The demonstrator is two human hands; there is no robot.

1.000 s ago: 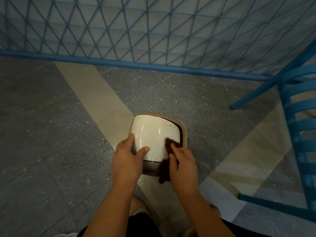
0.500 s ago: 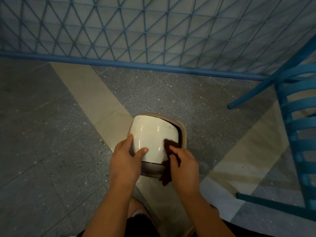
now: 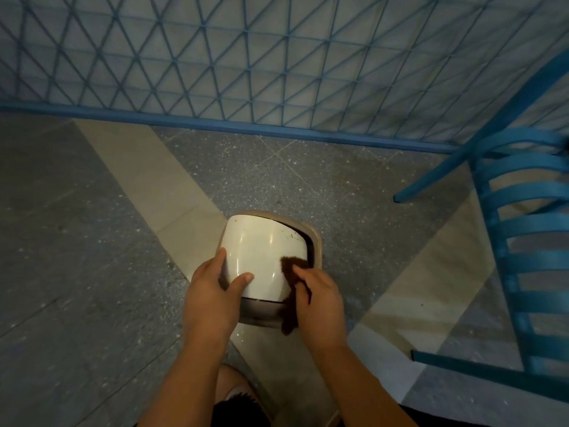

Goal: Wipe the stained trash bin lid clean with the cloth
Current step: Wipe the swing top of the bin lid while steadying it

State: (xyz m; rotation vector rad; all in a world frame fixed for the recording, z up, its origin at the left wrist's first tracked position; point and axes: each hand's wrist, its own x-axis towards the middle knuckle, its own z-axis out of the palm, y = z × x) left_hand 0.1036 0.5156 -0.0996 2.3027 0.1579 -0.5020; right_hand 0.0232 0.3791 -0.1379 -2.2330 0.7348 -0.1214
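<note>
The person is crouching over a small trash bin (image 3: 314, 241) standing on the floor (image 3: 77, 241), a little way in front of a blue lattice fence (image 3: 277, 72). The left hand (image 3: 212, 291) is gripping the near left edge of the cream lid (image 3: 261, 254), fingers curling around its side and thumb lying on top. The right hand (image 3: 320, 297) is clamping a dark brown cloth (image 3: 291, 266) against the lid's right side, with the cloth's tail hanging down past the near rim. Small dark specks are showing near the lid's far right corner. A blue chair (image 3: 523, 257) is standing to the right.
</note>
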